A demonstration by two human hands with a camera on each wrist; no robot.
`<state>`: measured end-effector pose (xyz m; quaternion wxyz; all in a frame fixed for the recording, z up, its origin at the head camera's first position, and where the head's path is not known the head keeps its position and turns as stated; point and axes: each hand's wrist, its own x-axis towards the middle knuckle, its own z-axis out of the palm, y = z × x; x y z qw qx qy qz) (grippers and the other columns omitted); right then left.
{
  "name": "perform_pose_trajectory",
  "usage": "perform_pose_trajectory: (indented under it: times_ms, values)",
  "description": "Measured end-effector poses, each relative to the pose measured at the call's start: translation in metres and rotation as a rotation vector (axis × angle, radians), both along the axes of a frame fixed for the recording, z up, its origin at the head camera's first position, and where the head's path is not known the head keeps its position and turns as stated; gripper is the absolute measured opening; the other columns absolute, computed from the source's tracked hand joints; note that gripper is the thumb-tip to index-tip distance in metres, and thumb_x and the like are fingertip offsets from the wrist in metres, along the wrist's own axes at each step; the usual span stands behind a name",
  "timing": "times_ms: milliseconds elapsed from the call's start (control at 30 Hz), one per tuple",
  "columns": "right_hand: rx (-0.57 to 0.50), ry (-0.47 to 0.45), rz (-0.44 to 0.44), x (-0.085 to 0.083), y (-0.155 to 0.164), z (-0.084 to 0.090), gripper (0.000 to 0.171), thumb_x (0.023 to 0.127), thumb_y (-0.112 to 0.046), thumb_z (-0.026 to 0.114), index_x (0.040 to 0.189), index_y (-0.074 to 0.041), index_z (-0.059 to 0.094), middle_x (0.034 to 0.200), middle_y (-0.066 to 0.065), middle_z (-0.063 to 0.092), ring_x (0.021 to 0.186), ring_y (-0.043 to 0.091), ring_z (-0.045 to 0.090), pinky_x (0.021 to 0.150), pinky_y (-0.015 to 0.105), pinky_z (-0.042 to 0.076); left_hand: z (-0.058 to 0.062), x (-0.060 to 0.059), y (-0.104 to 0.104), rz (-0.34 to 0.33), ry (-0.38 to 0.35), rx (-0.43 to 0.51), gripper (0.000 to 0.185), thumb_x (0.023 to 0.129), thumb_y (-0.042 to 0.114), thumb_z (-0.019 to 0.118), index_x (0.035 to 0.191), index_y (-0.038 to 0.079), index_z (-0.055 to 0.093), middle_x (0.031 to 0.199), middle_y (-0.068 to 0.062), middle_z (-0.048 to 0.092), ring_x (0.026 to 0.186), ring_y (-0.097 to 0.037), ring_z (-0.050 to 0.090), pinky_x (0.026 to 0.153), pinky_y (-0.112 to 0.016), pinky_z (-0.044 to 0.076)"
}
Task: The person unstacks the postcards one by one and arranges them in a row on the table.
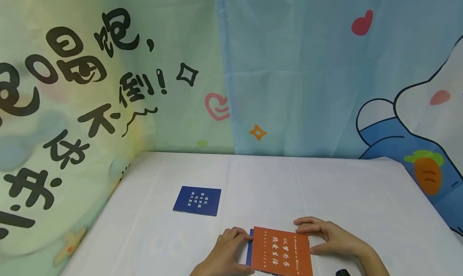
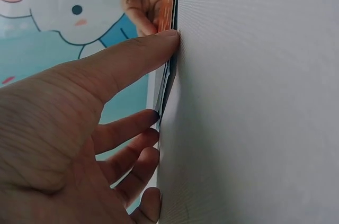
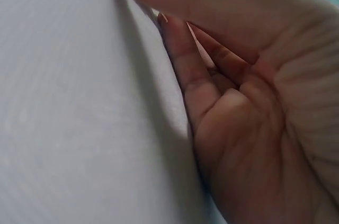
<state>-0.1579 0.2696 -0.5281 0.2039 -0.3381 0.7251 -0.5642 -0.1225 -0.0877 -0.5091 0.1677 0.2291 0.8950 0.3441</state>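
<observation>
Though thin, orange booklet [image 1: 280, 252] between fingers [image 1: 307, 228]

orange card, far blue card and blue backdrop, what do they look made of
Orange card: probably stiff paper, matte-looking, with straight edges and no glare.
Far blue card: likely paper too, thin and flat with crisp corners; any coating is hard to tell.
Blue backdrop: seems thin printed cloth, faintly sheened, judging by its soft folds and creases.

Left hand [image 1: 224, 252]: thumb stood apart from fingers.
Right hand [image 1: 337, 238]: lay nearer the worktop's [image 1: 144, 227] right edge, thumb likewise apart.
</observation>
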Motion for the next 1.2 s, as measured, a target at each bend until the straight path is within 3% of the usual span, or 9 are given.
perform_pose_trajectory:
  times_ms: [367,633,767,933,1100,1200]
  values:
    - [-0.057,0.002,0.014,-0.002,0.000,-0.004,0.042,0.087,0.002,0.067,0.127,0.007,0.058,0.140,0.018,0.048,0.128,-0.004,0.043,0.099,0.019,0.043,0.001,0.000,-0.001,0.005,-0.016,0.039,0.061,0.072,0.034,0.086,0.126,0.020,0.060,0.120,0.011,0.049,0.109,-0.009,0.041,0.094,-0.036,0.040]
    - [-0.073,-0.023,0.004,-0.003,0.003,-0.009,0.042,0.088,0.004,0.066,0.129,0.007,0.057,0.141,0.014,0.049,0.127,-0.002,0.046,0.098,0.022,0.045,0.000,-0.001,0.001,0.056,-0.130,0.083,0.062,0.069,0.034,0.087,0.124,0.022,0.061,0.118,0.015,0.048,0.106,-0.009,0.040,0.095,-0.041,0.043]
    - [-0.061,-0.074,-0.027,-0.002,0.003,-0.008,0.043,0.088,0.004,0.066,0.130,0.007,0.056,0.140,0.011,0.050,0.125,-0.002,0.048,0.097,0.022,0.045,0.001,-0.001,0.001,0.066,-0.121,0.111,0.063,0.069,0.035,0.087,0.124,0.023,0.060,0.117,0.016,0.048,0.105,-0.009,0.040,0.097,-0.041,0.042]
    - [-0.063,-0.123,-0.074,-0.002,0.002,-0.005,0.042,0.087,0.003,0.067,0.128,0.007,0.056,0.134,0.011,0.052,0.117,0.003,0.054,0.094,0.025,0.048,0.003,0.001,0.000,0.066,-0.037,0.113,0.062,0.071,0.031,0.086,0.126,0.020,0.059,0.119,0.012,0.052,0.110,-0.010,0.045,0.100,-0.039,0.041]
    - [-0.091,-0.135,-0.087,-0.001,0.001,-0.004,0.042,0.087,0.005,0.066,0.127,0.010,0.053,0.119,0.010,0.059,0.099,0.007,0.060,0.084,0.024,0.052,0.005,0.002,0.002,0.100,-0.072,0.114,0.063,0.071,0.029,0.085,0.127,0.018,0.058,0.119,0.011,0.057,0.113,-0.011,0.047,0.103,-0.045,0.041]
    - [-0.095,-0.160,-0.104,0.000,0.001,-0.003,0.046,0.088,0.005,0.065,0.131,0.011,0.049,0.109,0.014,0.060,0.090,0.008,0.060,0.077,0.023,0.053,0.005,0.002,0.003,0.105,-0.092,0.128,0.065,0.071,0.027,0.085,0.129,0.016,0.057,0.110,0.016,0.059,0.108,-0.007,0.049,0.103,-0.047,0.041]
